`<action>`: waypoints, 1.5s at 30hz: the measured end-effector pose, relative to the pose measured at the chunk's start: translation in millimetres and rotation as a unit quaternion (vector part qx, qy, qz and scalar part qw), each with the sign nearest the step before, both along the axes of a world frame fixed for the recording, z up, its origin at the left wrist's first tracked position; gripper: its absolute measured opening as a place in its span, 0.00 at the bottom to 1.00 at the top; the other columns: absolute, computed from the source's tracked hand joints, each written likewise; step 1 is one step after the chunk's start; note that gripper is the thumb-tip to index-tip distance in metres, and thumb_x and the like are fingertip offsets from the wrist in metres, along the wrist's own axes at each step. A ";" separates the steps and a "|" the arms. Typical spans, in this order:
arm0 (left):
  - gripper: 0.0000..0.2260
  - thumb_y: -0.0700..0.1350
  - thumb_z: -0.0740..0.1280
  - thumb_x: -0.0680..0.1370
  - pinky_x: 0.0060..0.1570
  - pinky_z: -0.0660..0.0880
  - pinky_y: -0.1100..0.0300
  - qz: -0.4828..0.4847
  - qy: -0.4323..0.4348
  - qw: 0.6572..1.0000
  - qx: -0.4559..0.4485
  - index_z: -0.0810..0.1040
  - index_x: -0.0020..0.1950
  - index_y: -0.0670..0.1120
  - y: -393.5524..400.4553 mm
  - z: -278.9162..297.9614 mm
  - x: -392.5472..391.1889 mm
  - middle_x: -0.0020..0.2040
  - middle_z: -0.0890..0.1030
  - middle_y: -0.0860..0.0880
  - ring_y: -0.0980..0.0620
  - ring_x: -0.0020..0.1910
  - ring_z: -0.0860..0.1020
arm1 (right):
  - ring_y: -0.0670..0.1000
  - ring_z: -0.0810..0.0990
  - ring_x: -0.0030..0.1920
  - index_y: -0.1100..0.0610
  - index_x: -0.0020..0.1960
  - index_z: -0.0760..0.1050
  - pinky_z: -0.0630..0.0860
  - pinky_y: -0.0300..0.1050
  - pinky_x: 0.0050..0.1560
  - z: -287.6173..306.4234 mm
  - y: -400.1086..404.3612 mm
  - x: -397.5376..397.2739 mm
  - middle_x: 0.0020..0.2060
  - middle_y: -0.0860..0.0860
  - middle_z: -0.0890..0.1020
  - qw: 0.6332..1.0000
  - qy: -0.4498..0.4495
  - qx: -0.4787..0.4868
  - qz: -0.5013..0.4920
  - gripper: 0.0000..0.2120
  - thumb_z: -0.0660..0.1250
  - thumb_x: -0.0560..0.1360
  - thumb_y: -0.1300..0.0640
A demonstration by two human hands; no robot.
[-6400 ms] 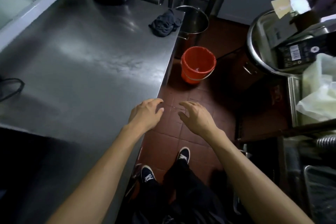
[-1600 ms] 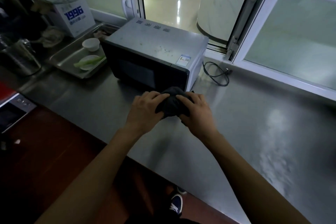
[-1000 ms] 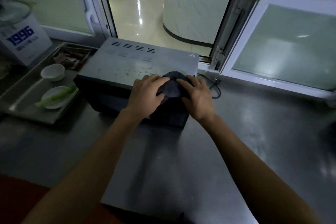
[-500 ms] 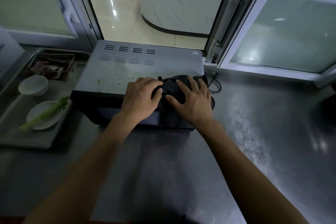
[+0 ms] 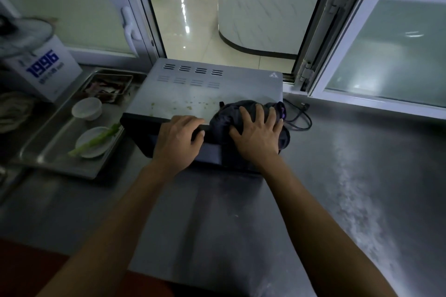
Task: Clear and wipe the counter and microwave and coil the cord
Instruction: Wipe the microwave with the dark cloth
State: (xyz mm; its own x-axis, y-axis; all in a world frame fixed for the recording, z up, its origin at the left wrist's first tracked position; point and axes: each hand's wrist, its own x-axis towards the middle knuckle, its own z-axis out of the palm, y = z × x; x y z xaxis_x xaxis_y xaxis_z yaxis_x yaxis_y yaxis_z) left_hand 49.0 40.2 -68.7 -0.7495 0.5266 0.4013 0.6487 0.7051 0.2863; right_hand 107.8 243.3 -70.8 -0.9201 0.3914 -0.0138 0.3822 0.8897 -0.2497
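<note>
A grey microwave (image 5: 193, 89) stands on the steel counter (image 5: 350, 188) below an open window. Crumbs dot its top near the front. A dark cloth (image 5: 243, 109) lies bunched on the front right corner of the top, and my right hand (image 5: 257, 132) presses flat on it with fingers spread. My left hand (image 5: 179, 138) grips the microwave's front top edge, just left of the cloth. A black cord (image 5: 299, 118) lies looped on the counter to the right of the microwave.
A steel tray (image 5: 48, 149) left of the microwave holds a white bowl (image 5: 87, 108), a plate with a green stalk (image 5: 95, 141) and a smaller pan of scraps (image 5: 107, 85). A white box marked 1996 (image 5: 45, 67) stands behind it. An open window sash (image 5: 386, 55) juts in at the right.
The cloth and my right hand have slid toward the microwave's right front corner. My left hand has come off the cloth and now holds the microwave's front edge.
</note>
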 end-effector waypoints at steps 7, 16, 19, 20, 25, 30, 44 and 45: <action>0.15 0.49 0.65 0.77 0.51 0.76 0.47 0.013 -0.007 1.000 -0.016 0.79 0.61 0.45 -19.0 0.2 -14.9 0.56 0.82 0.47 0.44 0.56 0.77 | 0.64 0.39 0.78 0.42 0.79 0.48 0.39 0.71 0.74 1.6 -3.2 -9.6 0.80 0.54 0.48 0.999 -0.012 -0.002 0.030 0.33 0.52 0.78 0.34; 0.14 0.45 0.68 0.77 0.52 0.75 0.46 0.009 -0.003 1.000 -0.003 0.79 0.62 0.45 -69.4 1.6 -59.6 0.57 0.82 0.47 0.43 0.58 0.76 | 0.64 0.37 0.78 0.39 0.79 0.48 0.37 0.71 0.73 4.3 -36.9 -58.2 0.80 0.54 0.46 0.998 -0.028 -0.007 0.050 0.35 0.53 0.76 0.31; 0.14 0.45 0.66 0.76 0.52 0.74 0.46 0.022 0.001 1.000 0.019 0.79 0.61 0.44 -94.1 2.8 -78.5 0.56 0.82 0.47 0.43 0.57 0.77 | 0.64 0.37 0.78 0.39 0.79 0.48 0.37 0.71 0.74 5.2 -54.4 -77.7 0.81 0.54 0.45 0.998 -0.034 -0.008 0.056 0.36 0.53 0.76 0.30; 0.15 0.45 0.66 0.76 0.52 0.73 0.46 0.028 -0.002 0.999 0.023 0.79 0.61 0.44 -102.0 2.0 -84.2 0.57 0.82 0.47 0.43 0.57 0.77 | 0.64 0.36 0.78 0.38 0.79 0.48 0.37 0.71 0.73 5.1 -61.3 -84.0 0.81 0.54 0.45 0.998 -0.033 -0.010 0.058 0.36 0.54 0.76 0.30; 0.15 0.45 0.65 0.75 0.53 0.75 0.44 0.051 -0.023 0.998 0.022 0.80 0.60 0.42 -137.0 -9.9 -115.5 0.58 0.81 0.44 0.41 0.58 0.78 | 0.64 0.36 0.78 0.38 0.79 0.47 0.36 0.71 0.73 5.6 -100.4 -113.2 0.80 0.54 0.45 0.997 -0.037 -0.009 0.063 0.36 0.54 0.76 0.29; 0.12 0.45 0.65 0.76 0.53 0.75 0.44 0.051 -0.046 0.997 0.029 0.80 0.57 0.42 -165.6 -13.9 -134.1 0.57 0.81 0.44 0.40 0.57 0.77 | 0.64 0.37 0.78 0.38 0.79 0.47 0.37 0.71 0.73 4.5 -143.6 -144.4 0.80 0.54 0.46 0.996 -0.041 0.000 0.078 0.37 0.53 0.75 0.28; 0.20 0.53 0.59 0.78 0.58 0.71 0.46 0.006 -0.109 0.994 0.024 0.77 0.66 0.45 -184.9 -18.4 -157.6 0.63 0.79 0.47 0.45 0.62 0.75 | 0.63 0.41 0.79 0.38 0.78 0.52 0.40 0.69 0.75 6.9 -187.7 -216.9 0.80 0.52 0.49 0.998 -0.037 -0.008 0.041 0.34 0.56 0.76 0.32; 0.21 0.53 0.58 0.79 0.58 0.71 0.47 -0.001 -0.106 0.994 0.025 0.77 0.66 0.45 -180.7 -17.3 -157.5 0.63 0.79 0.47 0.45 0.62 0.75 | 0.62 0.41 0.79 0.39 0.78 0.52 0.41 0.69 0.75 6.2 -183.7 -216.0 0.80 0.52 0.49 0.999 -0.035 -0.011 0.039 0.33 0.56 0.76 0.32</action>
